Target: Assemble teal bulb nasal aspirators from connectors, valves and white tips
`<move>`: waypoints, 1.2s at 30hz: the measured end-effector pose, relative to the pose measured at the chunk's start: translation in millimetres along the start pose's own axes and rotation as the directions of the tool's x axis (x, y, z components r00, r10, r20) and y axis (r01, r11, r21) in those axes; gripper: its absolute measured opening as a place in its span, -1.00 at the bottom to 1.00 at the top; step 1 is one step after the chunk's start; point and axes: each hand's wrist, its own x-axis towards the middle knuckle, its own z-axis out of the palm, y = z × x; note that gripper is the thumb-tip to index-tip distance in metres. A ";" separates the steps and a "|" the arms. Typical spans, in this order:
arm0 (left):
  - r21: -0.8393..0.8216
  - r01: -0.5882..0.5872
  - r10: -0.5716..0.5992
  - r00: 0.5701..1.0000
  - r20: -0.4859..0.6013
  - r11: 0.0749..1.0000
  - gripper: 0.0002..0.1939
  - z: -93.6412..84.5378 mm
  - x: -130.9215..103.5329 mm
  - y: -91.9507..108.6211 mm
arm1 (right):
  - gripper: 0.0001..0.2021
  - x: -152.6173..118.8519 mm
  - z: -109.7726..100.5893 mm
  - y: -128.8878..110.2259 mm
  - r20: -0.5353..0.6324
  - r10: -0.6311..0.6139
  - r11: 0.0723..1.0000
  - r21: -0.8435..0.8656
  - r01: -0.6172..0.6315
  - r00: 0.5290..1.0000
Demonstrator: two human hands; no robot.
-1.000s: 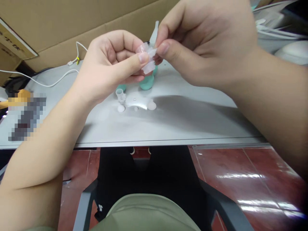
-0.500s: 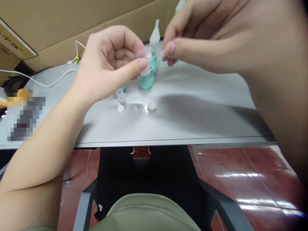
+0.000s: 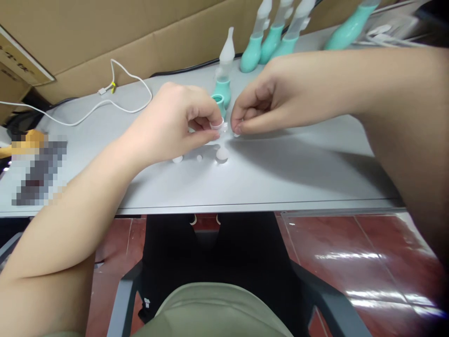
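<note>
Low over the table, my left hand (image 3: 178,119) is closed on a clear plastic tube piece (image 3: 222,127) with a small side stub. Just to its right, my right hand (image 3: 261,107) pinches a small white plug (image 3: 236,135), mostly hidden by the fingertips. Behind the left fingertips stands an open teal bulb (image 3: 220,104), partly covered. Beyond it is an assembled teal bulb aspirator (image 3: 223,87) with a pointed frosted tip (image 3: 228,50). Nearer me on the table are a white tip (image 3: 221,155), a small white disc (image 3: 199,158) and another white piece (image 3: 177,159).
Several teal aspirators (image 3: 251,54) stand at the back right, and another bulb (image 3: 347,32) leans beside a clear bag (image 3: 393,30). A white cable (image 3: 131,111) curls at the left. Cardboard (image 3: 140,28) walls the back; the table's front edge (image 3: 210,208) is near my lap.
Both hands have come down from above the table to near its surface, still holding the clear tube piece and the small white plug. The aspirators at the back right have come into view.
</note>
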 end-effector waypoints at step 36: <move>0.098 -0.160 0.130 0.958 0.257 0.982 -0.81 -1.4 -10.5 15.9 | -0.80 0.4 -0.2 -4.8 -0.112 0.006 1.000 0.002 -0.006 0.994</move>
